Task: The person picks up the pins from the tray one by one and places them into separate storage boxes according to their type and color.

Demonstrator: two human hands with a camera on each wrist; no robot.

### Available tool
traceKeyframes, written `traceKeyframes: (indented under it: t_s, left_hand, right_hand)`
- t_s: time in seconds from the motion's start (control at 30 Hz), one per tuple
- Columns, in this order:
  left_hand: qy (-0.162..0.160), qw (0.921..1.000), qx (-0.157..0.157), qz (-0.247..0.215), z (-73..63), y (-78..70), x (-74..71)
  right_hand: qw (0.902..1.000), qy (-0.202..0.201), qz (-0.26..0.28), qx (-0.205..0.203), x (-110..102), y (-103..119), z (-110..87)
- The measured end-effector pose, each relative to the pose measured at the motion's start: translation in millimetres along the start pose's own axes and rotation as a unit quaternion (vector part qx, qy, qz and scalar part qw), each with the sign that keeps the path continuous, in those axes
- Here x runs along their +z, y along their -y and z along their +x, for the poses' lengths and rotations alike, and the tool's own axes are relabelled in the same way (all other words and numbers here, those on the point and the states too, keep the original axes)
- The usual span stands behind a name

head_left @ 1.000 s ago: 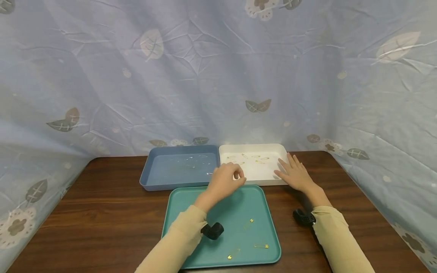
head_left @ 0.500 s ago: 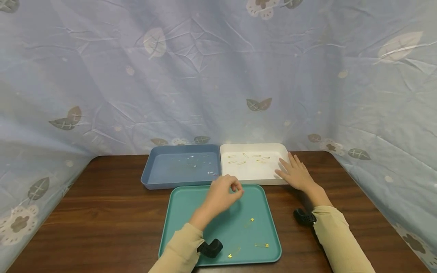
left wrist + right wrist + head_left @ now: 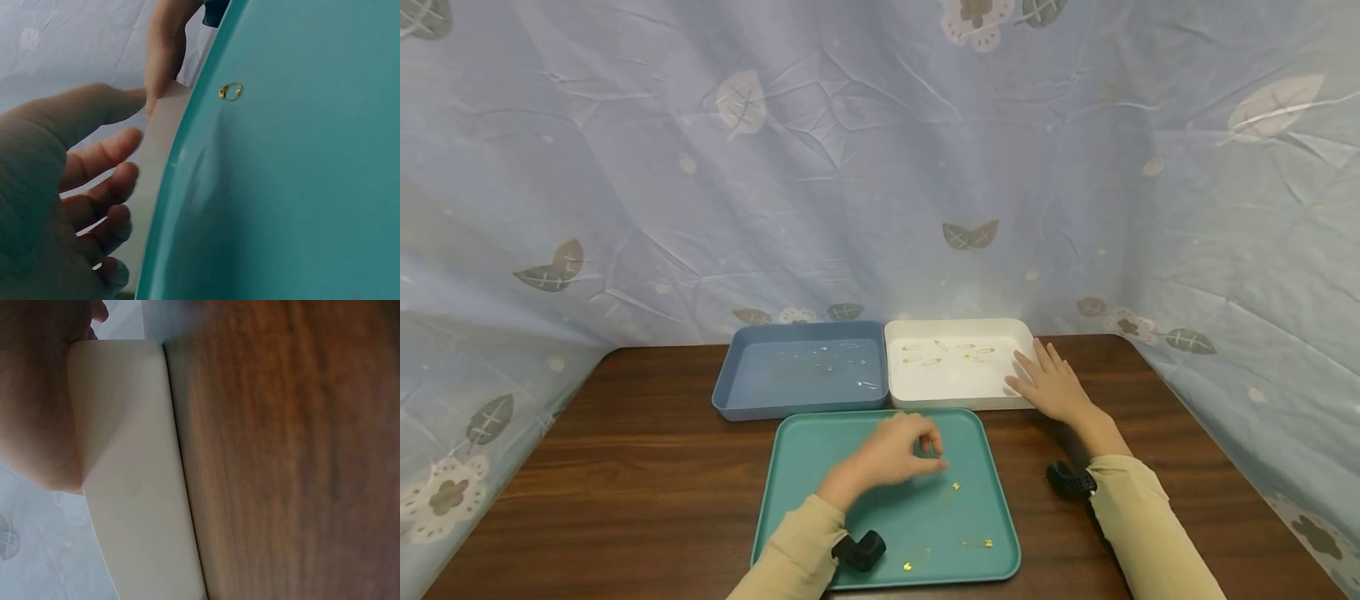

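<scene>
Above the teal tray (image 3: 820,450) hovers my left hand (image 3: 887,454), its fingers loosely curved, thumb apart, nothing between them. Just right of its fingertips lies a gold safety pin (image 3: 955,487) on the tray; a gold pin (image 3: 231,92) also shows in the left wrist view. Two more gold safety pins, one right (image 3: 977,543) and one left (image 3: 916,560), lie near the tray's front. My right hand (image 3: 1051,385) rests with spread fingers on the right rim of the white tray (image 3: 955,392). In the right wrist view the white tray's wall (image 3: 131,456) hides most of that hand.
Several gold safety pins (image 3: 932,362) lie in the white tray. Beside it, the blue tray (image 3: 760,392) holds several silver safety pins (image 3: 867,385). All three trays stand on a dark wooden table (image 3: 647,483), with a patterned cloth (image 3: 880,167) hanging behind.
My left hand has moved back from beside the blue tray to over the teal tray, and its thumb and fingers have spread apart. The right hand has stayed in place.
</scene>
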State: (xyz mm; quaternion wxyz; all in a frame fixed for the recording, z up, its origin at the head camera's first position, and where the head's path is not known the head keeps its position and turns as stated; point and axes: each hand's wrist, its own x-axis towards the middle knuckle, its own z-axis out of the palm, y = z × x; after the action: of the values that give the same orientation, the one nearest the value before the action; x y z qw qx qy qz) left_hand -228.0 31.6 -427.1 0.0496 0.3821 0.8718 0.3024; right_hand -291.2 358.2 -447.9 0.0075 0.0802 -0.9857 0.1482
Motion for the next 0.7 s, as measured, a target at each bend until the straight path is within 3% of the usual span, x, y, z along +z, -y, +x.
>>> traceKeyframes:
  t_s: [0.23, 0.7]
  left_hand:
    - [0.073, 0.9968, -0.003, 0.032, 0.6, -0.3, 8.1]
    - [0.099, 0.9948, 0.002, 0.024, -0.6, -7.6, 15.1]
  right_hand:
    - [1.0, 0.001, 0.003, 0.001, -4, 2, -0.9]
    - [1.0, 0.009, 0.003, 0.002, -5, 1, 0.8]
